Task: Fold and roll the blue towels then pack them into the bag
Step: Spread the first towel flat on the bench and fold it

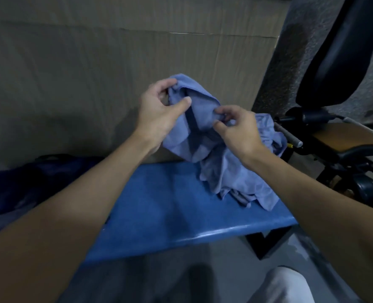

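A crumpled blue towel (194, 119) is held up over the far right of the blue bench (170, 204). Its top is pinched by the left hand (159, 110), a fold by the right hand (238, 127). More towels (242, 178) are piled below. If it is tugged hard, the pile could be dragged off.

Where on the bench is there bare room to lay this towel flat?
The blue padded bench is bare between the dark blue bag at left and the crumpled pile of blue towels. The right end is crowded: the pile sits there, black gym equipment beyond.
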